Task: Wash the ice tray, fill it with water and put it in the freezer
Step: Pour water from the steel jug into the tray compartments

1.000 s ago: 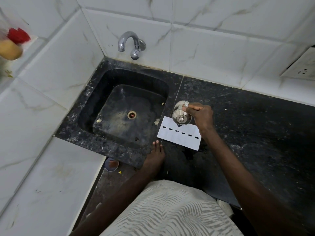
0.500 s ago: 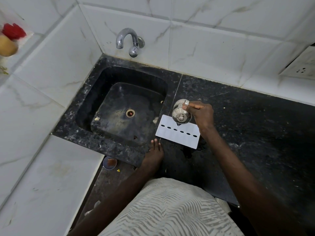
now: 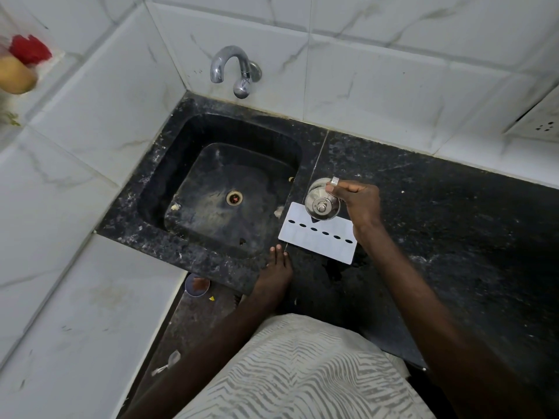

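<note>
A flat white ice tray (image 3: 317,244) with a row of dark oval holes lies on the black stone counter (image 3: 438,225), just right of the sink (image 3: 157,176). My right hand (image 3: 360,204) grips a small steel cup (image 3: 321,204) over the tray's far edge. The cup is tipped on its side with its base towards me. Whether water runs from it I cannot tell. My left hand (image 3: 276,273) rests flat on the counter's front edge, fingertips close to the tray's near left corner, holding nothing.
A chrome tap (image 3: 233,68) sticks out of the tiled wall above the black sink, which has a drain (image 3: 234,198) and a few scraps. A wall socket (image 3: 541,122) is at right. Below the counter lie a small round lid (image 3: 196,284) and a spoon (image 3: 169,361).
Both hands and the tipped cup keep the same pose over the tray; only my view has shifted slightly.
</note>
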The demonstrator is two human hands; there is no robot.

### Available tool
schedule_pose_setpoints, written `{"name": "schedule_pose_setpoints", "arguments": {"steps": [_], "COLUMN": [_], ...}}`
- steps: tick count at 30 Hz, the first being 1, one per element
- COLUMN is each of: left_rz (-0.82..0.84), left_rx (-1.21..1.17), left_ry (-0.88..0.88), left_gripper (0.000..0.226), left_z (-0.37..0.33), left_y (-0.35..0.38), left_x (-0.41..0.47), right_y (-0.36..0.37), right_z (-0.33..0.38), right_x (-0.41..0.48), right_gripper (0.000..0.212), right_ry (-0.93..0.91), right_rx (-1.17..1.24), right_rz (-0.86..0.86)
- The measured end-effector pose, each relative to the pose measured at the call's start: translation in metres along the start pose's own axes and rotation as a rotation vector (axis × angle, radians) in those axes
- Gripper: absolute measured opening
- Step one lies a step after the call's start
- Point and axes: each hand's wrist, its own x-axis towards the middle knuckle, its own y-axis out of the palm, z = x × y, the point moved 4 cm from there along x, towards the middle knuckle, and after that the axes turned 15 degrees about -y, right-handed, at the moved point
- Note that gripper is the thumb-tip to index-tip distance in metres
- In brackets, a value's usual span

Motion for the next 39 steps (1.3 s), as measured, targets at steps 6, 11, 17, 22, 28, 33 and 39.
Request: {"name": "schedule_pose_setpoints", "arguments": {"steps": [6, 11, 17, 22, 28, 33, 39], "left_rz": [-0.003, -0.015, -0.01, 0.002, 0.006, 0.012, 0.001], "left_rx": [0.001, 0.019, 0.015, 0.01, 0.011, 0.009, 0.021], "left_ry": [-0.005, -0.006, -0.015, -0.017, -0.023, -0.019, -0.019], "left_gripper": [0.066, 0.064, 0.063, 0.064, 0.064, 0.066, 0.065], "left_z": [-0.001, -0.003, -0.003, -0.003, -0.004, -0.005, -0.005], "left_y": [0.001, -0.002, -0.001, 0.003, 0.002, -0.001, 0.0], "left_x": [-0.001, -0.002, -0.001, 0.002, 0.001, 0.0, 0.0], "right_y": [0.009, 0.018, 0.027, 0.032, 0.035, 0.037, 0.042], "right_z": [0.0, -0.001, -0.004, -0.001, 0.003, 0.001, -0.004], "right_x": [-0.003, -0.004, -0.002, -0.001, -0.001, 0.0, 0.004], "right_gripper": [0.022, 0.025, 0.023, 0.023, 0.024, 0.023, 0.023], "right_ry": [-0.076, -0.133, -0.174, -0.193, -0.221, -0.206, -0.139], "right_rx": [-0.078, -0.124, -0.159, -0.17, -0.19, -0.185, -0.171], "right_rz": [0.061, 0.072, 0.083, 0.095, 0.094, 0.09, 0.092]}}
